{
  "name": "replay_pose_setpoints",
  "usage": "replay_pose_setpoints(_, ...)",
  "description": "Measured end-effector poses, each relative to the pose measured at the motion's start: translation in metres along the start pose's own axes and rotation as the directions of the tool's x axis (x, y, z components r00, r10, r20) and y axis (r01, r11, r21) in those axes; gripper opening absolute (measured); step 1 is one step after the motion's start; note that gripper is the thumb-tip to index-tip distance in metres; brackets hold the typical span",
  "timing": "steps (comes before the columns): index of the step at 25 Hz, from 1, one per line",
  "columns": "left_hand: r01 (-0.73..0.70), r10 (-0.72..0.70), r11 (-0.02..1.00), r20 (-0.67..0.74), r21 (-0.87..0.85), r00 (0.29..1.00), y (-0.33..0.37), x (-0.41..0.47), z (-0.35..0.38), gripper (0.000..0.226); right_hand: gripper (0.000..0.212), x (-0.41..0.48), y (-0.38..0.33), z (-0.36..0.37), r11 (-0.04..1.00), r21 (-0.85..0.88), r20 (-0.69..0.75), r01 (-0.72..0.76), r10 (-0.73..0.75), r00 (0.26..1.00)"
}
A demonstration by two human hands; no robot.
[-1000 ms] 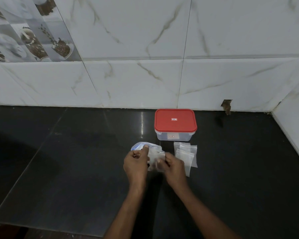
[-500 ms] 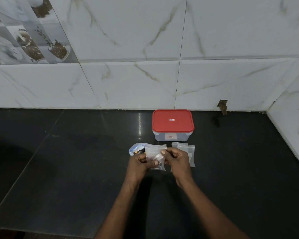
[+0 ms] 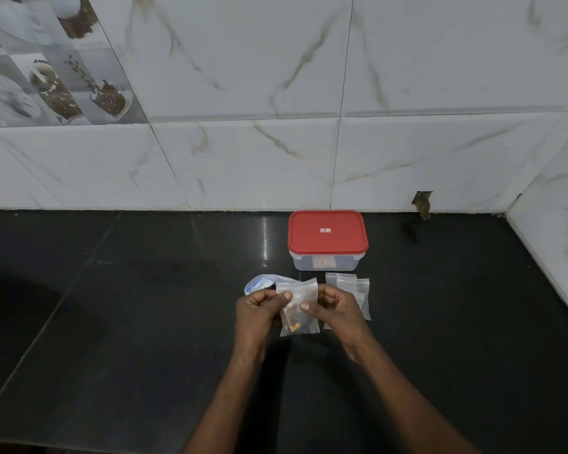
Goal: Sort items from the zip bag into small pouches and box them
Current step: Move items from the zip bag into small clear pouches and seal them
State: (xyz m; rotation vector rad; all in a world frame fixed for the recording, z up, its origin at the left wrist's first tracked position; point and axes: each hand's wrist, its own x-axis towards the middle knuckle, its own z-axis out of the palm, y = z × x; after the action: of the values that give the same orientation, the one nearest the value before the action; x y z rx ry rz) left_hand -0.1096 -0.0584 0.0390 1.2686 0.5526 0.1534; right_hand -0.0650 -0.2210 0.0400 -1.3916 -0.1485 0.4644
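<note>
Both hands hold up a small clear pouch (image 3: 300,317) with small dark and yellow items at its bottom. My left hand (image 3: 259,308) pinches its upper left edge, and my right hand (image 3: 333,308) pinches its right side. Behind my left hand the larger zip bag (image 3: 259,283) with a blue strip lies on the black counter. A few flat clear pouches (image 3: 353,286) are stacked to the right of my hands. The clear box with a red lid (image 3: 327,235) stands shut behind them, near the wall.
The black counter (image 3: 112,322) runs left and right of the hands. White marble tiles (image 3: 276,142) form the back wall, and a side wall (image 3: 551,240) closes the right corner. A chipped hole (image 3: 422,203) shows in the back tiles.
The small pouch has been lifted off the zip bag and raised upright between both hands. The view has shifted slightly.
</note>
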Motion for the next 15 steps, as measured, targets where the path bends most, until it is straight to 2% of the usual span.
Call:
replay_pose_setpoints(3,0.007,-0.007,1.0,0.06,0.006,0.998,0.0,-0.006,0.006,0.012,0.01,0.004,-0.004,0.003,0.998,0.011,-0.075,0.062,-0.061,0.995)
replay_pose_setpoints(8,0.026,-0.034,0.996,0.089,0.085,0.995,0.001,-0.001,0.011,0.01,0.005,0.007,-0.006,0.004,0.999,-0.038,-0.119,0.025,-0.029,0.992)
replay_pose_setpoints(10,0.038,-0.048,0.995,0.106,0.095,0.993,0.0,0.002,0.013,0.017,0.006,0.007,-0.008,0.006,0.997,-0.073,-0.13,0.017,-0.026,0.991)
replay_pose_setpoints(13,0.06,-0.071,0.994,0.12,0.096,0.99,0.001,0.002,0.017,0.039,0.006,0.008,-0.006,0.007,0.994,-0.107,-0.144,-0.013,-0.003,0.99)
replay_pose_setpoints(15,0.088,-0.101,0.989,0.111,0.116,0.989,0.002,0.001,0.022,0.037,0.007,0.007,-0.004,0.006,0.993,-0.115,-0.148,-0.033,0.016,0.989)
